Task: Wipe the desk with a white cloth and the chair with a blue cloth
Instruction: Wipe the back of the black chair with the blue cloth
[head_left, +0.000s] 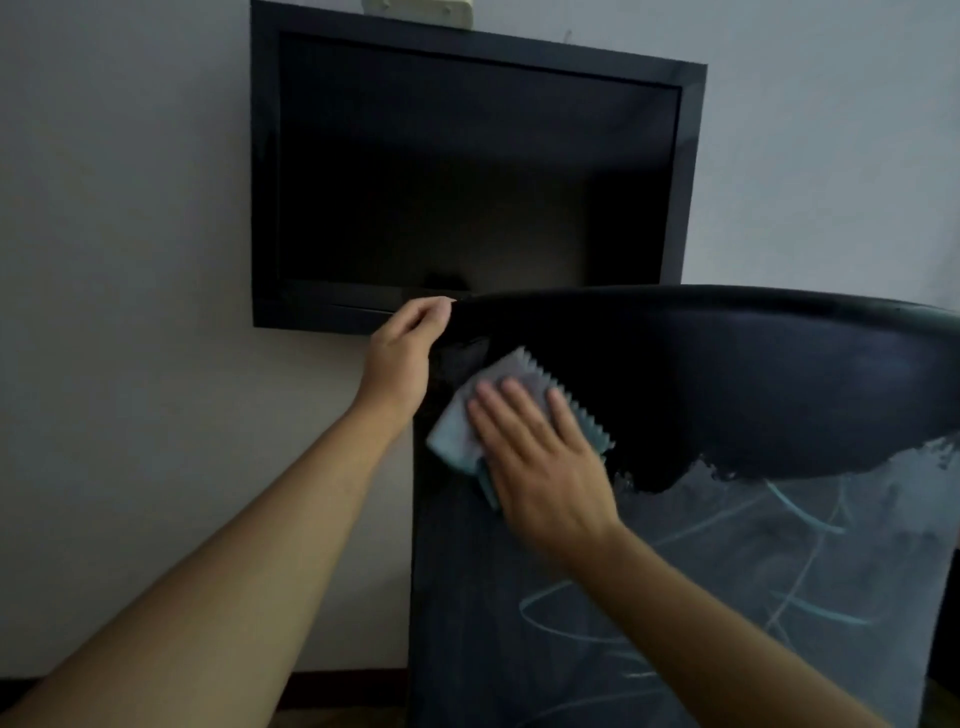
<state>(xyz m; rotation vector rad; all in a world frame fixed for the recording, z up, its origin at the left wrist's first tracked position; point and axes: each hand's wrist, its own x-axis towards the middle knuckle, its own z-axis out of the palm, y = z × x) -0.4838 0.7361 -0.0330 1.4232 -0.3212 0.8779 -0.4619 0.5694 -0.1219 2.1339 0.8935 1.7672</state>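
A black chair (727, 374) fills the right half of the view, its backrest facing me. The lower backrest is worn grey with pale streaks. A folded blue cloth (457, 421) with a zigzag edge lies flat against the backrest's upper left. My right hand (540, 457) presses on the cloth with straight, spread fingers. My left hand (405, 348) grips the top left corner of the backrest, fingers curled over its edge. No white cloth or desk is in view.
A dark flat screen (467, 171) hangs on the pale wall (130, 260) behind the chair, its lower edge just above my left hand. A small cream box (415, 8) sits on top of the screen. A strip of floor shows at the bottom left.
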